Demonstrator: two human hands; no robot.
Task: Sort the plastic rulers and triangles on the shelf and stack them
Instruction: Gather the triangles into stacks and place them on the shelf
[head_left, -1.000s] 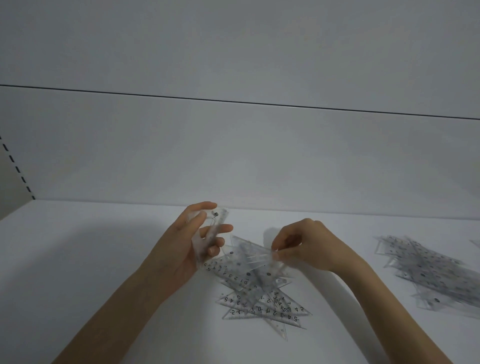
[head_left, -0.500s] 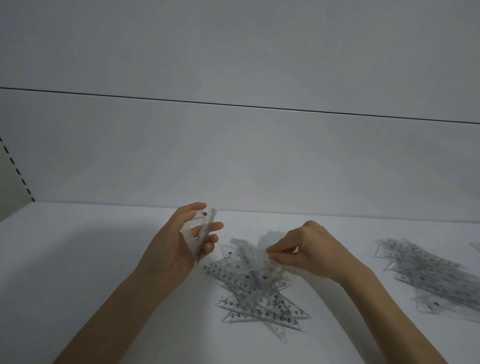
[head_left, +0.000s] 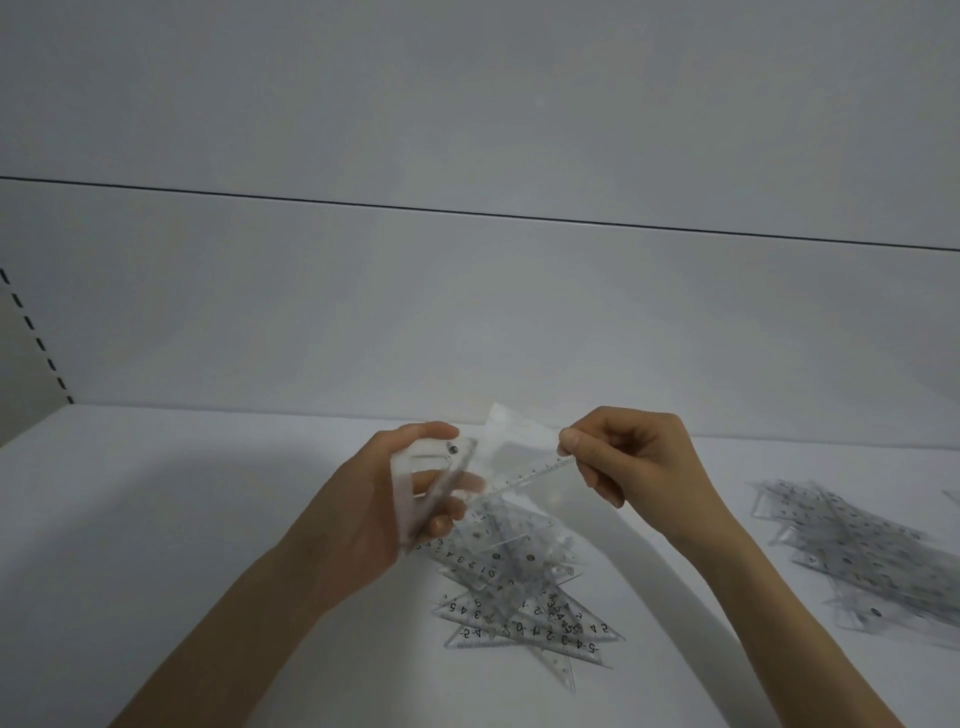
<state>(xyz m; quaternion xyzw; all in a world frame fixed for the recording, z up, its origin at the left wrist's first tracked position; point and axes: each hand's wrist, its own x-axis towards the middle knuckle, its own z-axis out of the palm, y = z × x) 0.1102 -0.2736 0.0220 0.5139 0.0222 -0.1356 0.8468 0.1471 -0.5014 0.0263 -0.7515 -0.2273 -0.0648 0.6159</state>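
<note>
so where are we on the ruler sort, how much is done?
Early to midway, I'd say.
Done: the left hand grips a small stack of sorted-looking plastic.
In hand: the right hand pinches one more clear piece, lifted beside that stack, not yet added.
Left: a jumbled pile on the shelf under the hands, plus a second loose pile to the right; can't tell if that one is sorted.
</note>
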